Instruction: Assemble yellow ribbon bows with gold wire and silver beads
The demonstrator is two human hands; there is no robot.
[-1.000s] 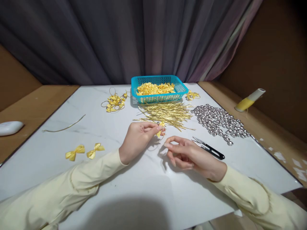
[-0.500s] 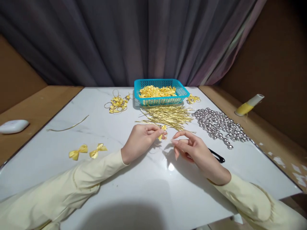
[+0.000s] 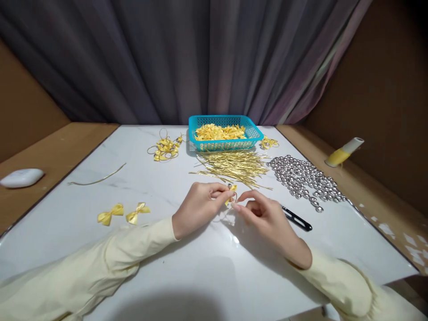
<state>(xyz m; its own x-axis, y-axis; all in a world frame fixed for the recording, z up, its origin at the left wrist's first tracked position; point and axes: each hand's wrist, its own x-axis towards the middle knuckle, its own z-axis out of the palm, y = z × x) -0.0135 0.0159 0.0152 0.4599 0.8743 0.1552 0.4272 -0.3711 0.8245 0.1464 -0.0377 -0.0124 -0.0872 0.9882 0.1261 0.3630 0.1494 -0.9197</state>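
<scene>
Only the head view to go on here. The left hand point(image 3: 200, 203) has a narrow grip, thumb and forefinger pinched on a little yellow bow point(image 3: 232, 189) with a tiny silver bell on top and a thin gold loop. It's held just off the tabletop point(image 3: 200, 267).

What's new: a second ago the right hand point(image 3: 267, 218) sat apart from that grip, fingertips pinched on nothing I could make out. Now it has slid in, and its thumb and forefinger meet the left ones right at the bow. That grip looks narrow too, nipping the loop side of the piece. So both hands are on the same bow now, and the fiddly fingertip part looks to be underway.

Around the grip:
- Just beyond it is a pile of gold wire ties point(image 3: 234, 162).
- Further beyond is a teal basket point(image 3: 224, 145) full of yellow bows.
- Off to the right of the grip is a heap of silver bells point(image 3: 304, 178).
- Black snips point(image 3: 296, 218) are half tucked behind the right hand.
- Well left of the grip lie two loose bows point(image 3: 123, 214).
- Left of the basket is a cluster of finished bows point(image 3: 165, 148).
- A yellow spool point(image 3: 344, 152) lies far right, off the white top.

No brand, label or writing I can read anywhere.
</scene>
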